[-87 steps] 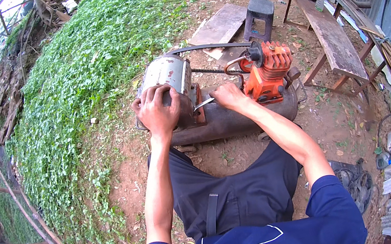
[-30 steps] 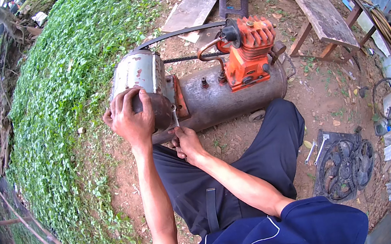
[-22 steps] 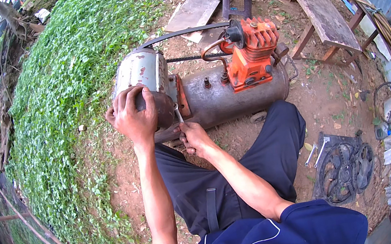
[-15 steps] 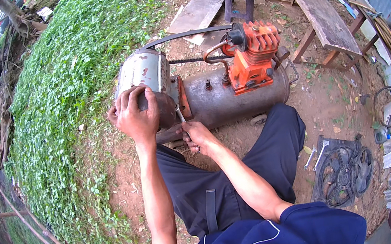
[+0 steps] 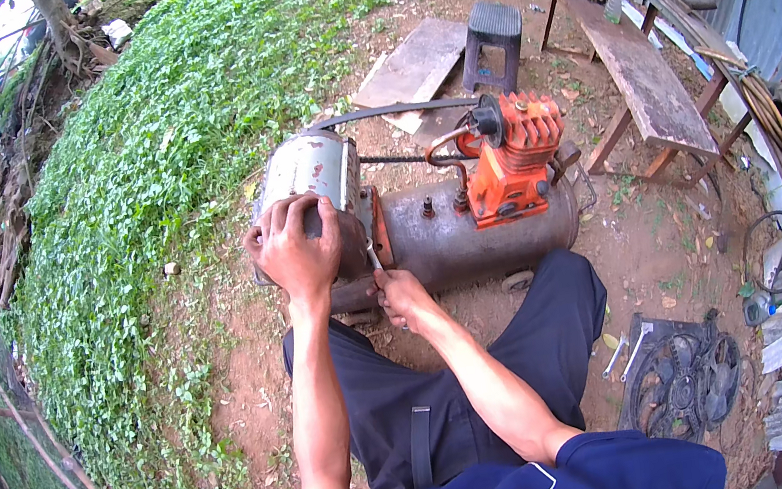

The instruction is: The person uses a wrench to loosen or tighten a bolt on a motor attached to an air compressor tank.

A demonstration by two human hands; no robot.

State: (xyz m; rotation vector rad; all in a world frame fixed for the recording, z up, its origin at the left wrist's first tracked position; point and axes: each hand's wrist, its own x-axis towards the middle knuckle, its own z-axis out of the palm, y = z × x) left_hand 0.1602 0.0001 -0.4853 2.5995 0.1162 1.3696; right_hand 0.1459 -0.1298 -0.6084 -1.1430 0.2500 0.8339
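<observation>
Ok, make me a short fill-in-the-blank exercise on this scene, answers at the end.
1. The left hand rests on the dark end of the motor, while the right hand holds a ____.
2. The finned pump on top of the tank is coloured ____.
3. Beside the black fan on the ground lie ____ loose hand tools.
4. Next to the flat board stands a small, dark, four-legged ____.

Missing words: wrench; orange; two; stool.
</observation>
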